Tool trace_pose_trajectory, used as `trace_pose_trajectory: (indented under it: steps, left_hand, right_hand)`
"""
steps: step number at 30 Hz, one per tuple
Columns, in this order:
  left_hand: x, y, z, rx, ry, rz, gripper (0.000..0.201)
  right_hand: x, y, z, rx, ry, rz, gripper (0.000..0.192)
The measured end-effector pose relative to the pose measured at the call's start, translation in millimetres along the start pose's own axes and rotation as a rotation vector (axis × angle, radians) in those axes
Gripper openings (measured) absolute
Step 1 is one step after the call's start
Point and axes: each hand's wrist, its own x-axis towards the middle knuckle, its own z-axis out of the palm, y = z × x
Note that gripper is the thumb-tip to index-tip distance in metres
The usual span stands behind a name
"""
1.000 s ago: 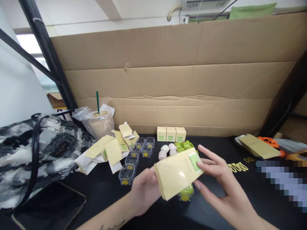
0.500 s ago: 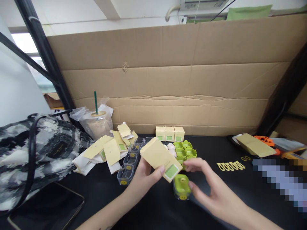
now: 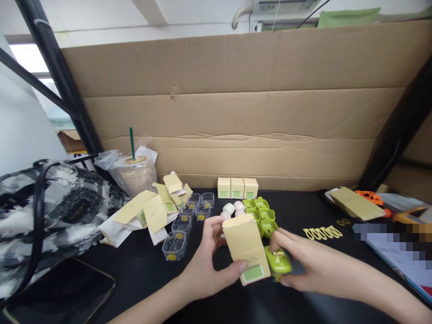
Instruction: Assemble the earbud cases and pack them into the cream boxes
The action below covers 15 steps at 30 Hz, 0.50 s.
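Note:
My left hand (image 3: pixel 212 265) is closed around a cream cardboard box (image 3: pixel 245 245), thumb on its front by a green label; the box is tilted. Just right of the box, my right hand (image 3: pixel 299 254) grips a small clear container with a green lid (image 3: pixel 281 264), fingers on the top and thumb low on the side. Behind the hands stand several green lids (image 3: pixel 268 213) in rows, with round white pieces (image 3: pixel 228 208) beside them. Clear plastic containers with yellow stickers (image 3: pixel 174 245) stand left of my left hand.
Three small cream boxes (image 3: pixel 237 188) stand by the cardboard wall (image 3: pixel 236 112). Flattened cartons (image 3: pixel 155 211), a bagged drink (image 3: pixel 138 175), a patterned bag (image 3: pixel 74 202) and a dark tablet-like object (image 3: pixel 60 292) lie left. Yellow rings (image 3: pixel 322 233) and an orange tool (image 3: pixel 371 197) are right.
My right hand has closed on the green-lidded container and moved it right, tilting it. My left hand has turned the box more upright and shifted it right and slightly down.

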Motion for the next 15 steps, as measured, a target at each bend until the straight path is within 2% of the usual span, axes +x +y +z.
trace_pose_trajectory:
  steps: [4,6,8,10,13,14,15]
  left_hand:
    - [-3,-5,5.8,-0.014,-0.13,-0.118,0.052]
    - [-4,-7,9.0,-0.036,-0.175,-0.159,0.05]
    - [-6,-8,11.4,-0.019,-0.209,-0.142,0.051]
    - [-7,-7,12.4,0.033,-0.245,-0.122,0.055]
    - [-7,-6,12.2,0.105,-0.24,-0.148,0.056]
    - [-7,-6,12.3,0.11,-0.229,-0.159,0.055]
    - [-7,-5,12.5,0.105,-0.221,-0.166,0.055]
  right_hand:
    - [-7,6,-18,-0.042,-0.053,0.012,0.024]
    - [-9,8,-25,-0.059,-0.023,-0.001,0.023]
    - [-7,11,-27,-0.048,0.05,-0.019,0.025]
    - [-1,13,-21,0.007,0.223,-0.019,0.03]
    - [12,10,1,0.22,0.596,-0.038,0.033]
    - [15,6,9,0.322,0.674,-0.063,0.032]
    - [18,2,17,0.419,0.694,-0.089,0.031]
